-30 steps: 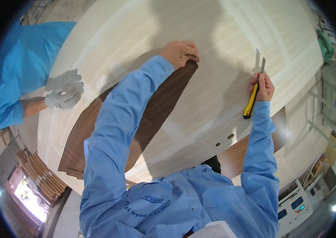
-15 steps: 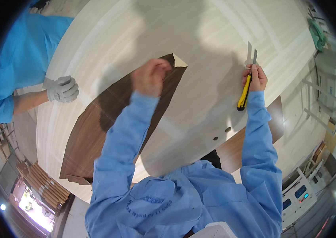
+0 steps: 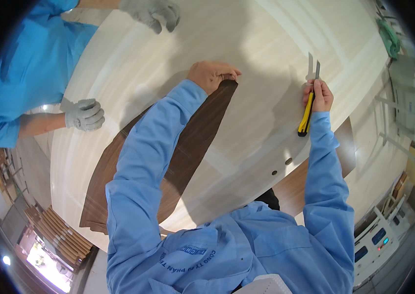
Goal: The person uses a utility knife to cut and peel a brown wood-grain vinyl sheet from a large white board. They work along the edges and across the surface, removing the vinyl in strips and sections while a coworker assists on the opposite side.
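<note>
My left hand (image 3: 212,76) pinches the far tip of a dark brown wood-grain sheet (image 3: 200,132), which lies lengthwise over a pale wood-grain panel (image 3: 246,127). My left forearm covers part of the sheet. In my right hand (image 3: 321,95) is a yellow and black utility knife (image 3: 306,115), its blade out and pointing away from me. The knife is held above the panel's right side, and the blade's shadow falls beside it.
Across to the left stands a co-worker in blue, one gloved hand (image 3: 86,115) at the panel's left edge and another gloved hand (image 3: 153,13) over its far side. Two dark round spots (image 3: 281,167) mark the panel near me. A brown board (image 3: 291,193) lies under its right edge. Long brown bundles (image 3: 63,232) are stacked lower left.
My left hand has moved right and now grips the sheet's tip, whose folded pale corner no longer shows. A second gloved co-worker's hand has appeared at the top. The knife has barely shifted.
</note>
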{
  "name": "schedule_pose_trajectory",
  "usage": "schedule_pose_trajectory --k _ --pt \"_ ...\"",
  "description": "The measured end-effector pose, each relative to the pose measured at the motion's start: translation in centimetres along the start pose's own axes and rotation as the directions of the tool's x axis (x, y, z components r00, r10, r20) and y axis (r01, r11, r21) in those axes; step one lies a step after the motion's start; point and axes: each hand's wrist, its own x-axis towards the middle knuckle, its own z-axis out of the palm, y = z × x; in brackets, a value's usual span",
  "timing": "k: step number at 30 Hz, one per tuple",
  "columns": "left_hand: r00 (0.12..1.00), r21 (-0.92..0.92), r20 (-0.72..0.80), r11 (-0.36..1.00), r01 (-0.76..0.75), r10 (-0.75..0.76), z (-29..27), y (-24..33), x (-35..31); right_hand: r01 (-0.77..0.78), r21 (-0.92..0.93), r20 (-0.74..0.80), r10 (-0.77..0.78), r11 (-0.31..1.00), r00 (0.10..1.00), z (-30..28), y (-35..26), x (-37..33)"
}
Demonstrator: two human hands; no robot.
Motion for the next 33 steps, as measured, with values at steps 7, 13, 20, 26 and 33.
schedule_pose_trajectory --k 7,13,20,26,33 --pt "0.865 -0.164 -0.076 0.862 0.479 -0.495 3.5 1.1 1.3 -0.007 -0.045 -0.058 0.005 0.999 0.998 -0.1 0.4 0.2" --pt "0.702 -0.820 -0.243 0.528 0.220 -0.669 5.2 2.4 -6.2 0.068 -0.082 -0.063 -0.073 0.994 0.995 0.5 0.1 0.7" --pt "0.614 -0.794 -0.338 0.566 0.220 -0.713 0.5 17.0 -22.4 0.088 -0.073 -0.032 -0.090 0.993 0.995 -0.4 1.5 0.9" --pt "0.569 0.159 -0.732 0.719 0.677 -0.374 -8.0 29.8 -42.1 0.076 0.073 0.040 -0.079 0.994 0.996 0.3 1.2 0.8" --pt "0.872 0.717 -0.460 0.509 0.476 -0.168 -0.4 9.7 -31.7 0.075 0.167 0.030 -0.081 0.983 0.996 0.5 1.4 1.3"
